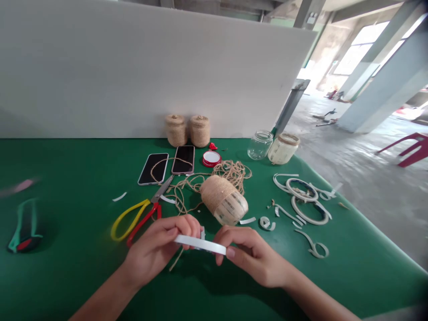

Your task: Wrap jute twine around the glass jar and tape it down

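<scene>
Between my two hands is a roll of narrow white tape (202,244), seen edge-on above the table's near side. My left hand (160,243) pinches its left end, with thumb in front and fingers behind. At the right end, my right hand (252,256) grips it between thumb and fingertips. Just beyond lies a glass jar (224,200) on its side, partly wound with twine and partly showing strips of tape. A heap of loose twine (234,171) is behind it. Scissors (143,211) with yellow and red handles lie open near my left hand.
Two twine-covered jars (188,130) stand at the back, by two phones (154,168) and a red-rimmed lid (211,158). A clear jar (260,145) and a taped jar (284,149) stand back right. Tape rolls (309,211) and scraps lie right; a green-handled tool (25,227) lies left.
</scene>
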Tool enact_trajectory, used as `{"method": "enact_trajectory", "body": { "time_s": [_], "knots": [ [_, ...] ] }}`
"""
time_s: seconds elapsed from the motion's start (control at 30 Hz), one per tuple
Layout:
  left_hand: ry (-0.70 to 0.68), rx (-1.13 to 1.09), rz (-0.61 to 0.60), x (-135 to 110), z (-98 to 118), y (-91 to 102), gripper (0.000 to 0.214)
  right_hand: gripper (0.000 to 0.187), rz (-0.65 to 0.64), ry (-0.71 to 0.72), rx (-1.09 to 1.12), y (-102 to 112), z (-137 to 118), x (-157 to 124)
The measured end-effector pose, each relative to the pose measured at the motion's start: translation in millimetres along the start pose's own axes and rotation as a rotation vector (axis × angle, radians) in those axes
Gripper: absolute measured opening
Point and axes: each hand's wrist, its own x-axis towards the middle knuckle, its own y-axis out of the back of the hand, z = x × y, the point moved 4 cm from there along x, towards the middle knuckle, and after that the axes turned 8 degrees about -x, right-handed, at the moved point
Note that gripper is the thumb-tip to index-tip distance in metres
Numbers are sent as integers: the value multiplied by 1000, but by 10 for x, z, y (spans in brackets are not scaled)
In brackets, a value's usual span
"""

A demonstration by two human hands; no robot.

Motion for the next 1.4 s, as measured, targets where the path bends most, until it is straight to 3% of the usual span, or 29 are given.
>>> {"method": "enact_trajectory", "body": {
  "time_s": [0.23, 0.43, 0.63, 1.03, 1.13, 1.27, 1.4],
  "knots": [
    [42, 68, -41, -23, 59, -17, 27, 31, -49, -52, 42, -52, 42, 1],
    [85, 217, 43, 0, -23, 63, 29, 28, -15, -74, 80, -70, 74, 4],
    [408, 436, -58, -30, -159, -86, 26, 24, -16, -103, 35, -107, 81, 37],
    [100, -65, 21, 18, -110, 79, 26, 22, 17, -1, 2, -54, 4, 34],
    [136, 69, -20, 24, -130, 56, 35, 20, 20, -33, 10, -60, 19, 28],
    [331, 397, -106, -13, -206, -1, 32, 16, 31, -102, 36, -88, 83, 23],
    [393, 399, -108, -57, -219, -23, 27, 19, 13, -83, 20, -116, 100, 24]
  ]
}}
